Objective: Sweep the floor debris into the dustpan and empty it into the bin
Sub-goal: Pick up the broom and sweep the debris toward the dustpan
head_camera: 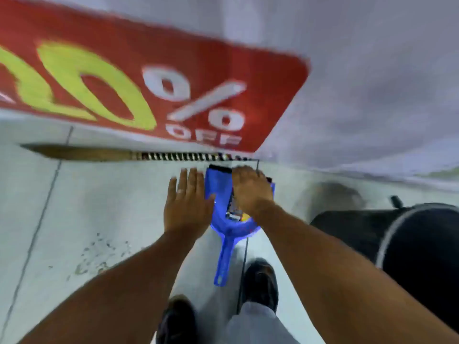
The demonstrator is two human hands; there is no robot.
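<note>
A blue dustpan (219,186) lies on the pale floor, its handle pointing back at my feet. Inside it are a dark wrapper (233,207) and a yellow scrap. My left hand (188,202) hovers flat at the pan's left edge with its fingers spread and nothing in it. My right hand (250,189) is palm down over the right side of the pan, fingers bent over the far rim; blur hides whether it grips anything. A broom (99,155) with a striped handle lies along the wall. Small debris (99,254) is scattered on the floor to the left.
A black bin (402,244) with a pale rim stands at the right. A red "% OFF" sign (149,70) covers the wall ahead, down to the floor. My two dark shoes (260,276) are just behind the dustpan handle.
</note>
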